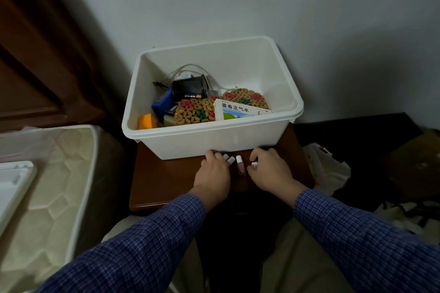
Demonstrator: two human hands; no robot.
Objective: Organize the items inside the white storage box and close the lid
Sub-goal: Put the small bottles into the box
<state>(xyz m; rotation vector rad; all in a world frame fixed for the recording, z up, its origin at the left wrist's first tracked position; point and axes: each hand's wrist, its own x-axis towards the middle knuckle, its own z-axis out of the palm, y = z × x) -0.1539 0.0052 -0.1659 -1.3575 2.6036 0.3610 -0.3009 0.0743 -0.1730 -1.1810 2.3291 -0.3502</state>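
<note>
Now white storage box (209, 143) open at back edge of wooden stand (162, 181). Our left hand (213, 177) curls around small white-capped bottles (228, 158); right hand (270, 170) pinches another. Bottle (240, 164) between hands looks light, slick, probably glass: take by cap.
</note>
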